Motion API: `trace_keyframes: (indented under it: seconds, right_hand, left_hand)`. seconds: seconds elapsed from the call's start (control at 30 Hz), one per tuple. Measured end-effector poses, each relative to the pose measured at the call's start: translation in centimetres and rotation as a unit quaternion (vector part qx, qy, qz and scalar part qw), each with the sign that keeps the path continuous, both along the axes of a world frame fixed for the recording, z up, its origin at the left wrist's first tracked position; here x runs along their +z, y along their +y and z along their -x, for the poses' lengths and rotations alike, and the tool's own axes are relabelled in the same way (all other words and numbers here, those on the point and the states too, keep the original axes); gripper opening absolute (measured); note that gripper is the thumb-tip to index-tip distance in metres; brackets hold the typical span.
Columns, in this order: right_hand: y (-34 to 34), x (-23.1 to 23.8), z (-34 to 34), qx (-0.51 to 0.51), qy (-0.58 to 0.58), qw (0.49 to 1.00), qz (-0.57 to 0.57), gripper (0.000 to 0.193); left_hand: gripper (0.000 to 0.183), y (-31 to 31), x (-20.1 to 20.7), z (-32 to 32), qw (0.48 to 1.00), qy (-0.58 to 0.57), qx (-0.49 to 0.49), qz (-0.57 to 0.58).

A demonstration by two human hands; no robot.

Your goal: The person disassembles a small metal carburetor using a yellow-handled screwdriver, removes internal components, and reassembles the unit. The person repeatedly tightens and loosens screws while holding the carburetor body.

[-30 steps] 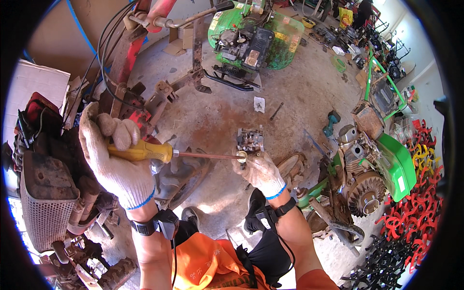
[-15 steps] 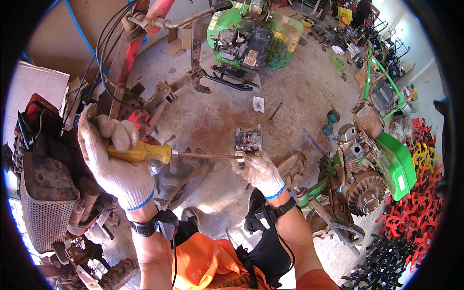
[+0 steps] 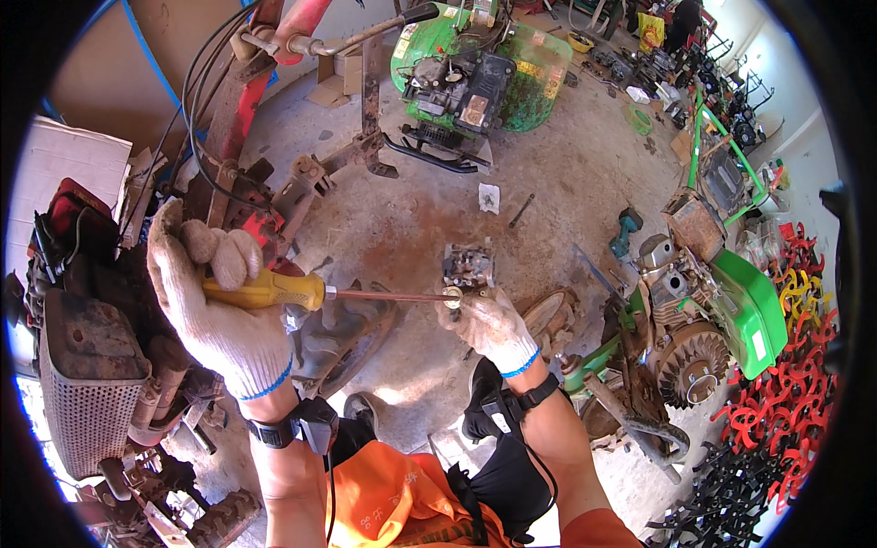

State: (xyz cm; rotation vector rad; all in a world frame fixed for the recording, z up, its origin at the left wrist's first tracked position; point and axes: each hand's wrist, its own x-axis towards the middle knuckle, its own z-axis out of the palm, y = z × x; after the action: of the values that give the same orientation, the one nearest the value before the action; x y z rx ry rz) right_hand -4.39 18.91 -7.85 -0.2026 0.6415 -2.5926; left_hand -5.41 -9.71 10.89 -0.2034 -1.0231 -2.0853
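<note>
My gloved left hand is wrapped round the yellow handle of a screwdriver. Its long shaft points right and meets a small brass-coloured round part. That part is pinched in the fingertips of my gloved right hand; its exact kind is too small to make out. Just beyond the right hand, a greasy metal engine part with several ports sits low; whether the fingers touch it cannot be seen.
Machine frames with a perforated cover crowd the left. A green tiller stands ahead. To the right are a teal power drill, an opened engine and piled red and black curved blades. A dark rod lies on the concrete floor.
Almost nothing differs. Both hands keep their grip, and the screwdriver tip stays at the brass-coloured part with only a very slight shift.
</note>
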Motion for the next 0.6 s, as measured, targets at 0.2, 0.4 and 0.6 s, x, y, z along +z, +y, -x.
trace_keyframes:
  seconds: [0.2, 0.4, 0.6]
  right_hand:
    - [-0.1, -0.1, 0.0, -0.003, -0.038, 0.999, -0.008, 0.052]
    - [-0.1, 0.2, -0.1, -0.006, -0.05, 0.999, 0.003, 0.053]
    - [0.7, 0.4, 0.2, -0.013, 0.036, 0.994, -0.106, 0.062]
  left_hand:
    - [0.035, -0.1, -0.1, 0.0, 1.0, -0.002, 0.001, 0.0]
    - [0.037, -0.1, 0.0, 0.0, 1.0, -0.008, 0.005, 0.009]
    - [0.043, 0.6, 1.1, -0.6, 0.997, -0.041, -0.058, 0.024]
